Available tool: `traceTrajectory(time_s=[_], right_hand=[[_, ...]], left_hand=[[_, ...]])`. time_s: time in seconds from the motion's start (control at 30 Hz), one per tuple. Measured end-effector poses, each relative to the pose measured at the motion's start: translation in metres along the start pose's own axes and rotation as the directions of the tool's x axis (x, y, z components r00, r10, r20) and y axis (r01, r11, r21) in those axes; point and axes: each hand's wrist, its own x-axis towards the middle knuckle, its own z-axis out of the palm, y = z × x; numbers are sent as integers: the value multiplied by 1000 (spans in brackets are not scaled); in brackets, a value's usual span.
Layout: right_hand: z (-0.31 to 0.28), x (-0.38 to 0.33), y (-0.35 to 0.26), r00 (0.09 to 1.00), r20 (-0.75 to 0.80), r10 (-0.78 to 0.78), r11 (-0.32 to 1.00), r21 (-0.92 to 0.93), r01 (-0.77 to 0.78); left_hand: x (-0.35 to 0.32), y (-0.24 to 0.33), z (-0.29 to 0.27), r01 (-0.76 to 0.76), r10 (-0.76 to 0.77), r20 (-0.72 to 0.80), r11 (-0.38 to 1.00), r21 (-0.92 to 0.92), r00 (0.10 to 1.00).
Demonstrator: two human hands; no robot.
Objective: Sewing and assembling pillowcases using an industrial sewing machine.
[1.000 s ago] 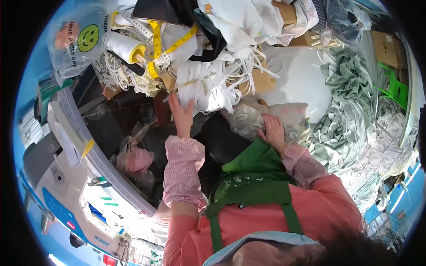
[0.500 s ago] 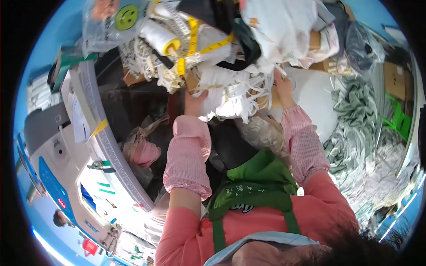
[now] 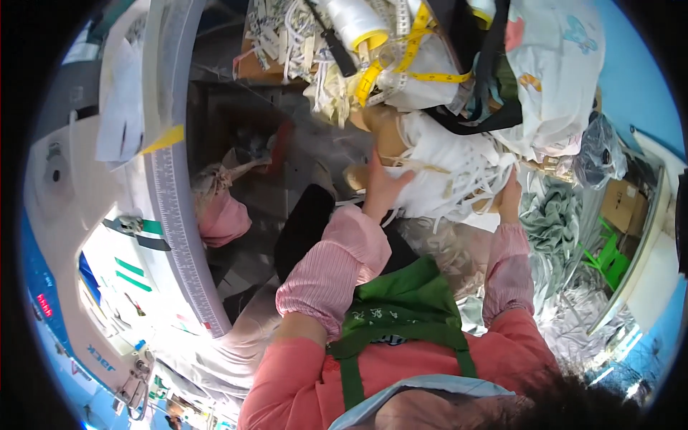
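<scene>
- Gathering step judged in hand, head view: left hand (image 3: 383, 188) laid flat, fingers spread, against the near side of a bundle of white strips (image 3: 448, 175); not closed around anything.
- Right hand (image 3: 510, 195) placed at the far right edge of the same bundle, fingers buried among the hanging strip ends; whether closed on them or merely touching cannot be told.
- Bundle located ahead of the chest, between the two hands, resting on a heap of work goods; loose ends trailing down toward the clear plastic wrap (image 3: 444, 247) just below.
- Noted above the bundle: yellow tape measure (image 3: 401, 54) draped across white cloth, large white thread cone (image 3: 355, 20) with a yellow base beside it, printed white fabric (image 3: 555, 72) to the upper right.
- Noted at left: sewing machine (image 3: 68, 215), white, with a curved ruler edge (image 3: 175, 215) along the table; pink cloth (image 3: 223, 218) bunched just beside it.
- Noted at right: grey-green fabric pile (image 3: 555, 222), well apart from the left hand, near the right.
- Pink sleeves and green apron (image 3: 398, 315) occupying the lower frame.
- Next move judged to call for both hands closing inward on the bundle together, with stray ends tucked in first, so that nothing snags the tape measure or drags the pile.
</scene>
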Motion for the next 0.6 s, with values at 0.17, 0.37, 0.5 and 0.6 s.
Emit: traceTrajectory(time_s=[0.17,0.37,0.5,0.6], right_hand=[[-47,22,-2,982,84,-171,964,-194,184],[-89,29,-14,998,35,55,984,166,-60],[-113,39,-9,997,66,-30,990,136,20],[-130,51,-1,998,-25,63,992,107,-59]], left_hand=[[-26,11,34,2,2,51,998,-68,999],[-43,26,63,31,-34,151,999,23,988],[-44,18,69,46,-38,277,999,-22,960],[-46,9,71,-22,50,384,997,-75,922]])
